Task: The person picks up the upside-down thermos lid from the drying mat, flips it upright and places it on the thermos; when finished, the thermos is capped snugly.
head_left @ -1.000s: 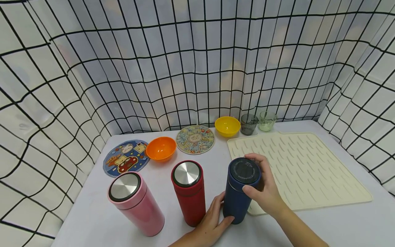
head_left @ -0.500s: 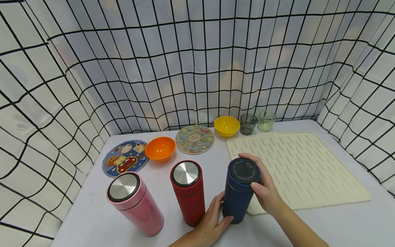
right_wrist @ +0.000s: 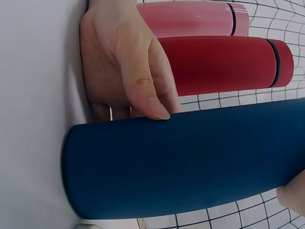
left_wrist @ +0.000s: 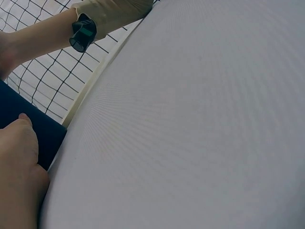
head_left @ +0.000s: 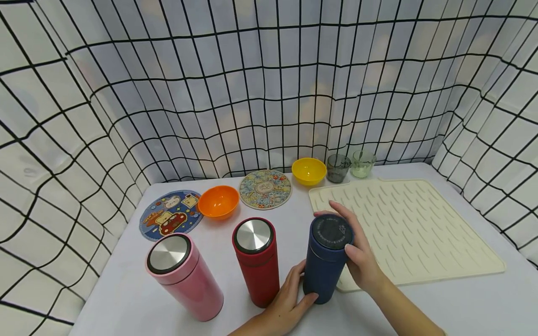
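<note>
A dark blue thermos flask (head_left: 322, 273) stands on the table, tilted-looking in the head view, its round black top (head_left: 332, 231) bearing a printed ring and triangle. My left hand (head_left: 286, 302) holds it low down, thumb in front and fingers on the far left side. The right hand (head_left: 362, 254) grips the top end, with the thumb at the near right edge and fingers round the back; one finger stands slightly raised. In the right wrist view the left thumb (right_wrist: 143, 90) lies along the blue wall. Left of the hands stand a red thermos flask (head_left: 257, 275) and a pink one (head_left: 191, 289).
A cream ridged mat (head_left: 420, 233) lies to the right. Along the back are an orange bowl (head_left: 218, 202), a yellow bowl (head_left: 308, 171), a grey glass (head_left: 338, 169), a greenish glass (head_left: 363, 164) and two round patterned mats (head_left: 265, 189). Black-lined netting (head_left: 260, 98) encloses the table.
The right thumb has slid rightward round the top's rim and the fingers have shifted at the back. The printed triangle has turned clockwise. My left hand stays put.
</note>
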Motion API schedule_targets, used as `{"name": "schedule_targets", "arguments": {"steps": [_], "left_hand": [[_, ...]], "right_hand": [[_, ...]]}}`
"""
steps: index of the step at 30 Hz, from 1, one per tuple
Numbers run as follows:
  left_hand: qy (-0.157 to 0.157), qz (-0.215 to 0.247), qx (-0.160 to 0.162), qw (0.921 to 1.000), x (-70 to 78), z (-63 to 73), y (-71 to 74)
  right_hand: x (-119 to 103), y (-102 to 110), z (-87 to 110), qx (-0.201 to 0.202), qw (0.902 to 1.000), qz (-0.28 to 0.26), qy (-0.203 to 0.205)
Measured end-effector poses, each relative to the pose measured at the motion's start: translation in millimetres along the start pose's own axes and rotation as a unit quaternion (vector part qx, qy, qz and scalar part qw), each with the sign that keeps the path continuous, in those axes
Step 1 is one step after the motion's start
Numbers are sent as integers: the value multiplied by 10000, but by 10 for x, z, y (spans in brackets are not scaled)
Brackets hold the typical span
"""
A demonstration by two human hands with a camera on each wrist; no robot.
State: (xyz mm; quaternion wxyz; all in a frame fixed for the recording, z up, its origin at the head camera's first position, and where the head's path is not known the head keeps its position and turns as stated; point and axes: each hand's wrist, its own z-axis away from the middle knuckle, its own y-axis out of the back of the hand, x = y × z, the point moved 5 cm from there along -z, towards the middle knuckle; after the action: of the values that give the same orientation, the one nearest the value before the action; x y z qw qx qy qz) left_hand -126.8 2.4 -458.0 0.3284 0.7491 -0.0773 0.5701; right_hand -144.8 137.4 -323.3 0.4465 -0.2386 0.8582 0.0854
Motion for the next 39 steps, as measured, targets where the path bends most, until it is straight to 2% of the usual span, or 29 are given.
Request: {"name": "schedule_targets", "arguments": {"steps": [4,10,14,17,21,24,28,34,39], "left_hand": [[23,47,-74,10000,-11,3,-13],[-44,44,-106,9999,-13,0,-17],[-114,7,-51,9999,-6,-8,-15],[-83,-22,-52,10000,-2,-6,-15],[-3,-7,-97,10000,-3,-2,-18],[21,-3,-96,10000,-7,2,-19],[33,-57,-80,9999,-10,6,-14],[1,-74,-37,10000,-4,5,-5],[148,-63,-83,9998,-10,13,-5]], "right_hand": [[0,24,7,-76,9995,-237,-180],[7,62,19,51,9997,-126,226],[20,69,23,204,9992,-104,323],[25,66,24,124,9997,-131,156],[42,58,19,-72,9994,-182,-275],[44,54,10,-185,9988,-273,-370],[38,38,7,-122,9989,-426,-141],[40,23,25,310,9981,-47,538],[42,7,24,291,9979,9,576]]}}
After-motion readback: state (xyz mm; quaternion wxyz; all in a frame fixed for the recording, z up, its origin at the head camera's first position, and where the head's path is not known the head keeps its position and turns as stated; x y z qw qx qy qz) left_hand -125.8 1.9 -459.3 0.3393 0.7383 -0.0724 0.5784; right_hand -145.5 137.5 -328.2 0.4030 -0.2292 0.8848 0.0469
